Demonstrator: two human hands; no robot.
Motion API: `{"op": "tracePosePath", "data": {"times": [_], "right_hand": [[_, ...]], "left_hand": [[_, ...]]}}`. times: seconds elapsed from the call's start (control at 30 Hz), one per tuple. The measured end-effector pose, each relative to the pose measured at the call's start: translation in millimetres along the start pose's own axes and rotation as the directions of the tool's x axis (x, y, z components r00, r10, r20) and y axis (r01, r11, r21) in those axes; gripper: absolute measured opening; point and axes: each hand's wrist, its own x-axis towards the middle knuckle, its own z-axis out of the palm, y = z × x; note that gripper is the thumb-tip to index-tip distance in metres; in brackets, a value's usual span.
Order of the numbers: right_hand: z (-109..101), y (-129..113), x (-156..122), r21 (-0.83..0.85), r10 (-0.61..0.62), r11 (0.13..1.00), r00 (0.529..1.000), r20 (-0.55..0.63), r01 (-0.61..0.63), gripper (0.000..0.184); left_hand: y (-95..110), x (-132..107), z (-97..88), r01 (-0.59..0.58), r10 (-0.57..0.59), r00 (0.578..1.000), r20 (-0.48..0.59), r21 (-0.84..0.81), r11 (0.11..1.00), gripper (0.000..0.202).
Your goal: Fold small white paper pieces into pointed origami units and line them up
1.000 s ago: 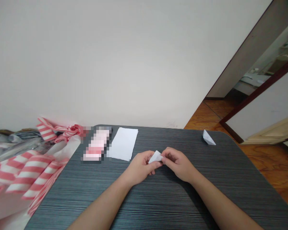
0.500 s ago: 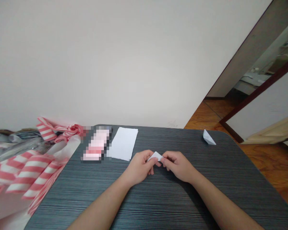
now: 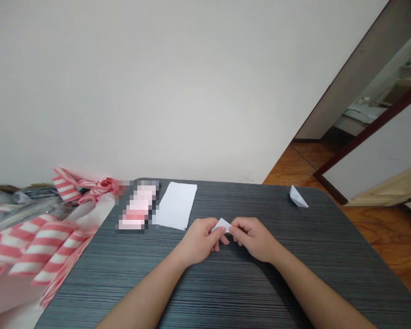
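At the middle of the desk (image 3: 205, 292), holding a small folded paper (image 3: 222, 224), pinched on its left by the left hand (image 3: 202, 237) and on its right by the right hand (image 3: 253, 236), both curled closed; could tear or crease crookedly from uneven pulling.

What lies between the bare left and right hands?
The head view shows a small, folded, white paper piece, held by the left hand and the right hand.

This looks like a room in a home. Striped cloth (image 3: 44, 242) heaped beside the bench (image 3: 219, 292) and wood-patterned flooring (image 3: 393, 233) suggest it.
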Motion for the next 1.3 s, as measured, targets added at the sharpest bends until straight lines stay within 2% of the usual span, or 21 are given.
{"op": "tracePosePath", "data": {"times": [0.53, 0.87, 1.07, 1.3], "right_hand": [[0.5, 0.9, 0.5, -0.004, 0.02, 1.0, 1.0, 0.02, -0.02, 0.027], [-2.8, 4.2, -0.5, 0.133, 0.123, 0.984, 0.992, -0.006, -0.121, 0.025], [-3.0, 3.6, -1.9, 0.172, 0.129, 0.977, 0.992, 0.01, -0.129, 0.024], [-2.0, 8.5, -0.7, 0.204, 0.14, 0.969, 0.99, 0.0, -0.137, 0.024]], "left_hand": [[-3.9, 1.1, 0.9, -0.004, 0.004, 1.0, 0.009, 0.005, 1.0, 0.027], [-7.6, 4.1, -0.4, 0.027, -0.026, 1.0, 0.007, -0.121, 0.992, 0.037], [-6.9, 4.8, -0.4, 0.067, -0.064, 0.998, 0.023, -0.209, 0.976, 0.035], [-3.9, 4.2, -0.3, 0.055, -0.056, 0.998, 0.004, -0.233, 0.971, 0.036]]}}
